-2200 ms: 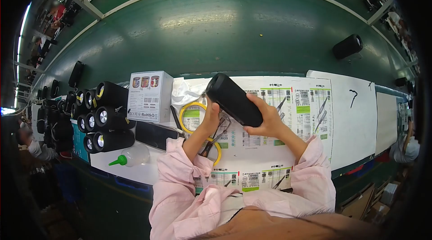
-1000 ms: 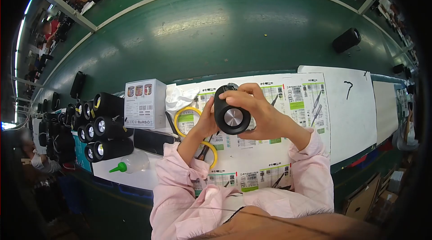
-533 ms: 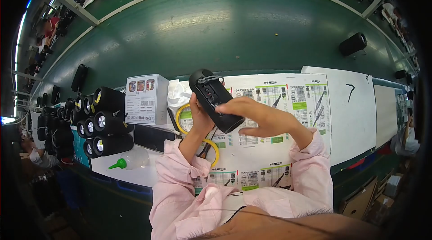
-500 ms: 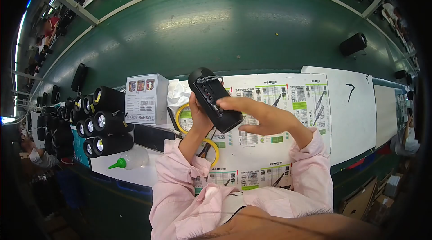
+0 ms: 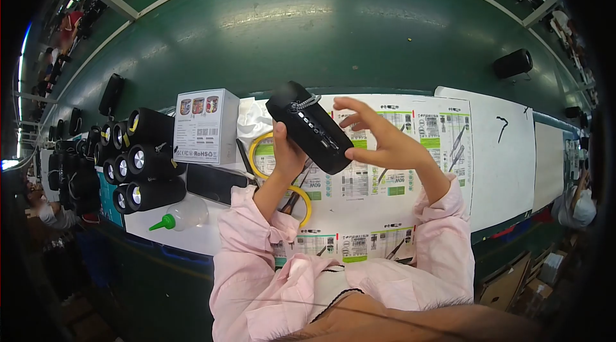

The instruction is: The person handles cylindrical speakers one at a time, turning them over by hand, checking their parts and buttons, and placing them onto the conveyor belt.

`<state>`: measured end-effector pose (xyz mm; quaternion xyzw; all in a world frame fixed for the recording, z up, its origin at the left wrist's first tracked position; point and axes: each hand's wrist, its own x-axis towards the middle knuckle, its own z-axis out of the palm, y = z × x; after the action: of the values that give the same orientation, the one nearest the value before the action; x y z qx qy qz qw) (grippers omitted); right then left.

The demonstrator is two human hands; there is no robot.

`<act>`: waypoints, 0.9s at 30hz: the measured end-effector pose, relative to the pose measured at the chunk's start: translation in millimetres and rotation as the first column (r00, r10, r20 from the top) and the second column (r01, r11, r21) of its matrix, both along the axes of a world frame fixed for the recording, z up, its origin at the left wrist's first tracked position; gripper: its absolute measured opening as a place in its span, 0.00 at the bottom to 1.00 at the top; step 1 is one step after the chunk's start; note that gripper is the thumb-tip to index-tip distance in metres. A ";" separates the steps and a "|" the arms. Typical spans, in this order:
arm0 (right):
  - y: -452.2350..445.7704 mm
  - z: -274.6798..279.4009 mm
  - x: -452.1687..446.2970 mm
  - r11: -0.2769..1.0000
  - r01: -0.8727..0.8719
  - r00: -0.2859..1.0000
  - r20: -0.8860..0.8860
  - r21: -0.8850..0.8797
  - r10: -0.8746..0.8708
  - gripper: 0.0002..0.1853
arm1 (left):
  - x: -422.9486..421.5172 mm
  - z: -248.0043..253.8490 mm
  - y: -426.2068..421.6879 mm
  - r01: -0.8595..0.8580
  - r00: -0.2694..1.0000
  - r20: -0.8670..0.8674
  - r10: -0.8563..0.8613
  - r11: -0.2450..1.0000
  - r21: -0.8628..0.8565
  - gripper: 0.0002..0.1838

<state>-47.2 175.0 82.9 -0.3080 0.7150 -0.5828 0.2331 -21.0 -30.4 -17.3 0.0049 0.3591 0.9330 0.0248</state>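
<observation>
I have the black speaker (image 5: 314, 129) tilted along an 11-to-5 o'clock line above the printed sheet (image 5: 359, 210), its row of small pale details facing my camera and a grey cord (image 5: 305, 104) looped at its 11 o'clock end. The left hand (image 5: 289, 151) is closed around its near side. The right hand (image 5: 385, 143) is spread open at 3 o'clock, thumb tip at the speaker's edge; I can't tell whether it touches.

Closest in the way are two yellow rings: the upper ring (image 5: 253, 149) toward 8 o'clock, partly hidden from me by the left wrist, and the lower ring (image 5: 309, 207) at 6, beside a dark tool (image 5: 290, 203). A crumpled white cloth (image 5: 255, 117) lies toward 9, with the white box (image 5: 205, 127) upright just beyond. At 8 I get a dark flat slab (image 5: 218, 183), then a clear bottle (image 5: 192, 212) with its green nozzle toward 8.

Past the box, stacked speakers (image 5: 153, 162) crowd the 9 o'clock side. A marked white board (image 5: 497, 162) lies at 3, and another speaker (image 5: 511, 64) rests on the green surface (image 5: 289, 40) between 2 and 3.
</observation>
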 end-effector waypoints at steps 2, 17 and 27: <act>2.4 3.8 -1.8 0.998 0.014 1.000 -0.004 0.055 -0.013 0.43 | 2.3 2.9 1.5 0.012 1.000 -0.009 -0.012 1.000 0.001 0.34; -10.3 -11.6 -0.7 0.996 -0.055 0.993 0.108 0.069 0.047 0.59 | 4.5 8.8 4.4 -0.140 0.954 -0.299 0.016 0.907 -0.398 0.48; -14.9 10.4 9.0 0.984 -0.127 0.973 -0.178 0.126 0.149 0.54 | 8.9 -9.9 5.5 -0.509 0.629 -0.772 -0.092 0.702 -0.498 0.51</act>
<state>-38.2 160.2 93.3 -0.3966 0.7424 -0.4921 0.2223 -12.1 -24.9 -27.2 0.3340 0.6475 0.6404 -0.2432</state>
